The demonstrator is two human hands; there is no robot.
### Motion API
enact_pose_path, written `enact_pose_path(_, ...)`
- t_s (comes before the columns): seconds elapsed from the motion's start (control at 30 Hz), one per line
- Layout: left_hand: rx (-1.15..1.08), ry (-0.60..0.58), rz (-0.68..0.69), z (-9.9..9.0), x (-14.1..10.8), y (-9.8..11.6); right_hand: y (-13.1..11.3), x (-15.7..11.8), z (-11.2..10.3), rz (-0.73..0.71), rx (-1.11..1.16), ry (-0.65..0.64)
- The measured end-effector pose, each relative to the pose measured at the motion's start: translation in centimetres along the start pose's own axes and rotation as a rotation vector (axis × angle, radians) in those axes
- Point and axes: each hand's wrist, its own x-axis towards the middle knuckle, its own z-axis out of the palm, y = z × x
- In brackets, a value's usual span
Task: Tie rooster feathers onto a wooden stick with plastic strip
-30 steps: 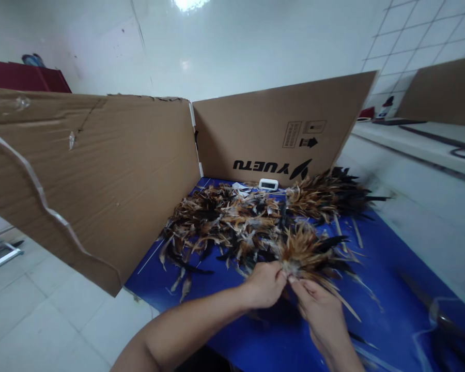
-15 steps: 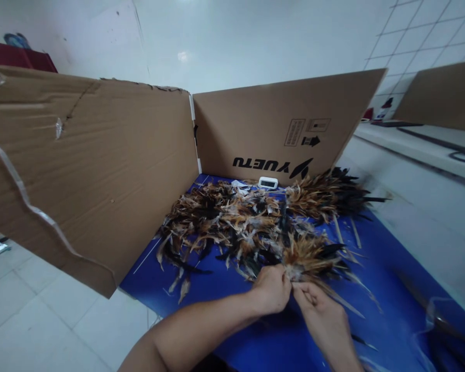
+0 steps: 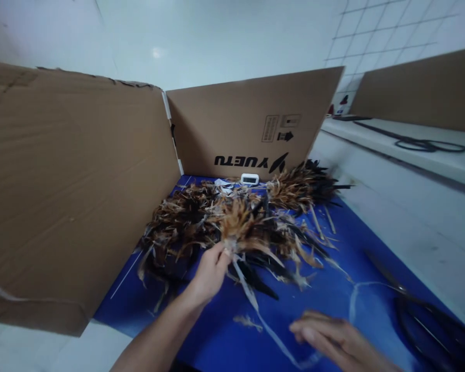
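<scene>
My left hand (image 3: pixel 212 269) pinches the tied base of a bunch of brown and black feathers (image 3: pixel 238 222), held above the blue table. A thin, pale plastic ribbon (image 3: pixel 251 297) trails from that base down towards the front edge. My right hand (image 3: pixel 327 333) is apart from the bunch, at the lower right, slightly blurred. Its fingers are loosely bent and partly apart, with nothing seen in them. The ribbon runs beneath or behind this hand and on towards large black-handled scissors (image 3: pixel 418 310), which lie to its right.
Piles of loose feathers (image 3: pixel 182 212) cover the blue table (image 3: pixel 225 341). Another feather bundle (image 3: pixel 302 186) lies at the back right near a small white digital device (image 3: pixel 250 179). Cardboard panels (image 3: pixel 236 124) stand at the back and left. A white ledge (image 3: pixel 403 139) holds a black cable.
My right hand has left the feather base and moved down to the right. My left hand has carried the bunch left and turned it, showing the ribbon. The camera view has swung right.
</scene>
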Motion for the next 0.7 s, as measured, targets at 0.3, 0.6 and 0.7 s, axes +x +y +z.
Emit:
enact_pose_path(0.3,-0.183,0.120,-0.163,-4.6,-4.4,0.2,2.6,16.1,-1.7,-0.190,-0.275,0.377)
enact_pose_path(0.6,-0.170,0.265,-0.245,-7.9,-6.6,0.4,2.2,25.1,-0.2,-0.149,-0.393,0.298)
enact_pose_path(0.7,-0.196,0.289,-0.234,-8.2,-6.4,0.6,2.6,25.5,-2.0,-0.123,-0.370,0.352)
